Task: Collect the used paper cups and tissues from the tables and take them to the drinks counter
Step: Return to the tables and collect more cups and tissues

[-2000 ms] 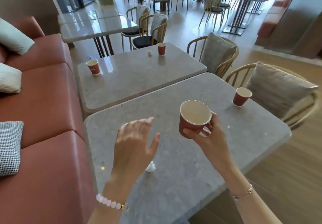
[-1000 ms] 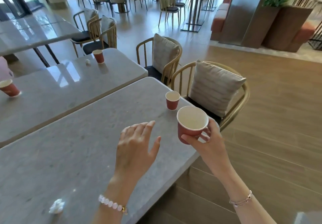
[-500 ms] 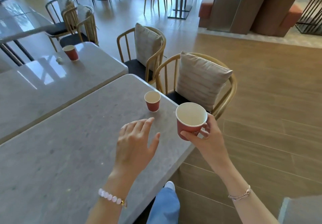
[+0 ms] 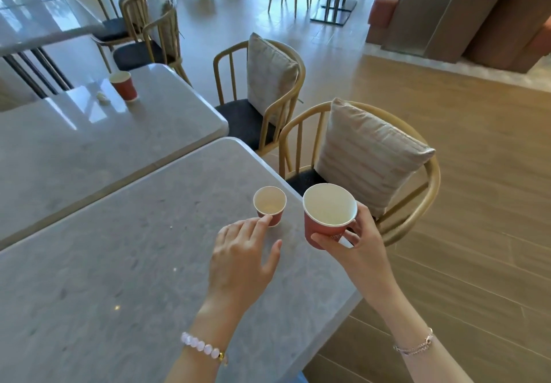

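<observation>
- Left hand (image 4: 243, 251) is over the near table (image 4: 119, 263), fingers straight and slightly spread, thumb out. The index tip touches the side of the second cup (image 4: 269, 206).
- Right hand (image 4: 357, 245) grips the held cup (image 4: 326, 218), thumb and fingers curled round its lower wall. The cup is upright, red outside, white inside, above the table's right edge.
- Second cup is the same red and upright. It stands near that edge, just beside the held cup.
- Chair (image 4: 372, 156) with a cushion sits behind.
- Far table (image 4: 89, 138) has a third cup (image 4: 123, 85), upright, with a crumpled tissue (image 4: 103, 97) just beside it.
</observation>
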Demonstrator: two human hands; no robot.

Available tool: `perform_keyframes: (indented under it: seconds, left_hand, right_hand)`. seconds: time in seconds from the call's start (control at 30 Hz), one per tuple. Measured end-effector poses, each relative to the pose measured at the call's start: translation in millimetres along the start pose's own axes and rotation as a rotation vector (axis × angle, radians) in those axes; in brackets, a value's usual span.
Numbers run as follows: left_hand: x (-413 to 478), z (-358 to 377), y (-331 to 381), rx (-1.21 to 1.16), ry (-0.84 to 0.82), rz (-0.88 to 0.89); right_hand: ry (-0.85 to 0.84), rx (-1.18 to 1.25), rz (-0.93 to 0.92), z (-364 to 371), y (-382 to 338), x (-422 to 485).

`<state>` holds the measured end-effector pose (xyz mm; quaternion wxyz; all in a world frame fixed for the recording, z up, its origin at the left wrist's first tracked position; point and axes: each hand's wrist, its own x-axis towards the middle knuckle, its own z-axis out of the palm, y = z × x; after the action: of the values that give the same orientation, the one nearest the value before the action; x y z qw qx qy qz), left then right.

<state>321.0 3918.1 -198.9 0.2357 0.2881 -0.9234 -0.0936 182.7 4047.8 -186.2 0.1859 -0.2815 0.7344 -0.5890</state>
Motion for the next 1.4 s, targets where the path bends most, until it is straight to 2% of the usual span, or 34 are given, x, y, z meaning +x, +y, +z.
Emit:
perform_keyframes:
  seconds: [0.23,0.5,0.6,0.73,0.8,1.03,1.4]
  left_hand:
    - [12,19,-9,0.002,-0.054,-0.080]
    - [15,45,-12,0.013,-0.027,-0.183]
    - [12,69,-12,-0.079,-0.024,-0.299]
    - [14,108,-16,-0.455,-0.035,-0.688]
    - [20,125,-20,-0.547,-0.012,-0.790]
    - [38,158,-24,-0.712,0.063,-0.864]
    - [55,162,-16,-0.787,0.189,-0.887]
  right_hand:
    - [-0.065,0.011,0.026,10,14,28]
    - [-0.162,0.061,0.037,6,31,51]
    - [-0.200,0.065,0.047,1,36,60]
    - [-0.242,0.060,0.061,-1,44,68]
    - [-0.260,0.058,0.063,-1,49,73]
    - [-0.300,0.058,0.089,-2,67,89]
    - [-0.325,0.051,0.084,-5,75,110]
